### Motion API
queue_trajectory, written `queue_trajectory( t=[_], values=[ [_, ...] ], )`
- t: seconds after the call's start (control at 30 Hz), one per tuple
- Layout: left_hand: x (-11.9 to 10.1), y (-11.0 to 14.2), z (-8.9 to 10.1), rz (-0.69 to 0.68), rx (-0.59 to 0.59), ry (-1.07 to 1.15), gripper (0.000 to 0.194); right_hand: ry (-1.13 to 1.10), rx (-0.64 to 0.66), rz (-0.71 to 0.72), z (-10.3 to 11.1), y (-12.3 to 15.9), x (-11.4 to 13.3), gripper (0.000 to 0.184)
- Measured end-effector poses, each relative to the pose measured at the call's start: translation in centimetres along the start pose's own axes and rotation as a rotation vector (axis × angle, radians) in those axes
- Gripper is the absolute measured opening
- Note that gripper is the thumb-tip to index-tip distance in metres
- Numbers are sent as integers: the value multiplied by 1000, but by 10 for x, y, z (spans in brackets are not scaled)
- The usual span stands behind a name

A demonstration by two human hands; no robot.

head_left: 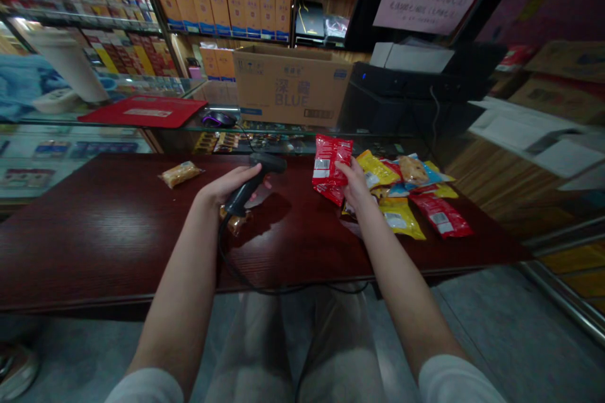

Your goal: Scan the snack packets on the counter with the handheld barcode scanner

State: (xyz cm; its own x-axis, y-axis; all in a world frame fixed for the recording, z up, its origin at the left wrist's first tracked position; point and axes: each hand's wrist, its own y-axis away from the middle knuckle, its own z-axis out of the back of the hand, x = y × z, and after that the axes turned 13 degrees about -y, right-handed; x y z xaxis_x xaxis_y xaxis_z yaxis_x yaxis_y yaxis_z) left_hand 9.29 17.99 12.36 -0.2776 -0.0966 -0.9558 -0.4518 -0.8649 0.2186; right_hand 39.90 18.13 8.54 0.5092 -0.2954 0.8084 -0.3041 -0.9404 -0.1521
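Note:
My left hand [231, 184] is wrapped round the grip of a black barcode scanner [246, 194], its head turned toward the right. Under the scanner lies a brown wrapped snack [236, 221], partly covered by my hand and the handle. My right hand [353, 181] holds up a red snack packet [331, 160] by its right side, and its white barcode label faces me. A second red packet edge shows just below; whether I hold it too, I cannot tell. Right of that hand is a pile of yellow packets [401, 217], red and blue ones, with another red packet [442, 215] at its edge.
A wrapped snack [181, 173] lies on the left of the dark wooden table [118, 233]. Behind are a glass counter with a mouse [218, 119], a red mat [144, 111] and a cardboard box [293, 88]. The scanner's cable [236, 274] hangs along the front edge.

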Motion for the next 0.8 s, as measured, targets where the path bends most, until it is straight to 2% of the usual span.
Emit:
queue_trajectory(
  t=[0.07, 0.13, 0.23, 0.33, 0.43, 0.5, 0.57, 0.7, 0.8],
  values=[
    [3, 6, 13, 50, -18, 26, 44, -7, -1, 13, 1, 0, 4, 40],
    [7, 5, 17, 87, -24, 89, 41, -10, 13, 25, 2, 0, 9, 38],
    [13, -9, 11, 97, -24, 193, 44, -18, 26, 50, 4, -3, 14, 38],
    [14, -28, 0, 43, -81, 298, 45, 38, -2, 139, 12, -11, 23, 40],
    [10, -45, -10, -34, -141, 367, 45, 282, -101, 371, 30, -20, 40, 43],
    [7, -57, -16, -77, -134, 364, 47, 557, -204, 563, 47, -25, 54, 45],
    [4, -69, -22, -105, -102, 336, 48, 795, -330, 671, 65, -27, 67, 45],
    [2, -95, -34, -170, -66, 306, 52, 967, -540, 628, 89, -25, 80, 47],
    [2, -106, -41, -265, -85, 267, 56, 1107, -603, 630, 92, -21, 81, 56]
  ],
)
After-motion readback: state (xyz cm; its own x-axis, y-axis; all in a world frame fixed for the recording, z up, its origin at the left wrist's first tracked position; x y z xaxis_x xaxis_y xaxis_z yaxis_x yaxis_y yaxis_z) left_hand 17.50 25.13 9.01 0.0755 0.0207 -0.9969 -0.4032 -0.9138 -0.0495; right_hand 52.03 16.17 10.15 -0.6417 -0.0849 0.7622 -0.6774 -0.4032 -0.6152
